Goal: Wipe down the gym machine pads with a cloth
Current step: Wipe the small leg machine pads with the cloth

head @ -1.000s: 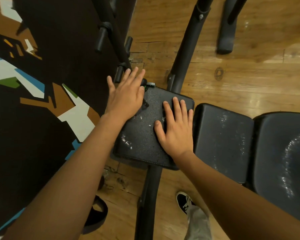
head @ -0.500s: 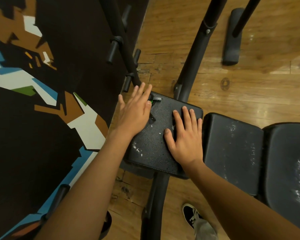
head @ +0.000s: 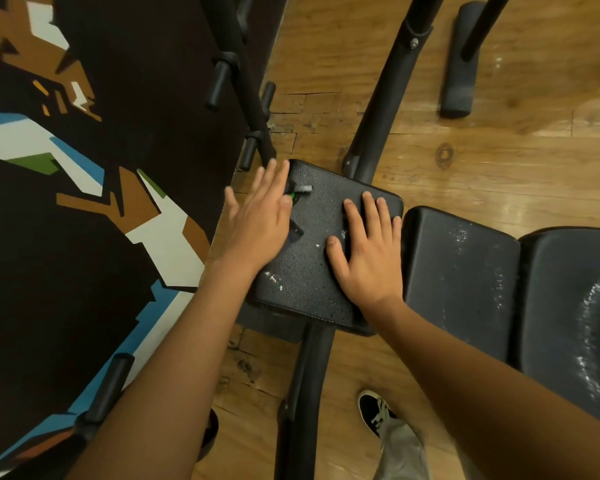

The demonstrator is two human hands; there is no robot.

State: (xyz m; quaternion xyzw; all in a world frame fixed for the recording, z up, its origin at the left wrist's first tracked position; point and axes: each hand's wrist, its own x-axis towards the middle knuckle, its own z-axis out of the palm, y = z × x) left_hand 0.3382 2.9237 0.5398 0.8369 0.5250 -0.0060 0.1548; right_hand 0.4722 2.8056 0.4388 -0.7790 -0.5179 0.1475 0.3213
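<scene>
Under the right hand — the pad, left hand at its edge.

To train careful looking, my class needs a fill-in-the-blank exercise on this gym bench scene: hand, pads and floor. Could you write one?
1. The right hand lies ____ on the small pad, fingers straight.
2. The shoe stands on a floor made of ____.
3. The large pad at the right edge bears ____ streaks.
Missing words: flat; wood; white.
</scene>
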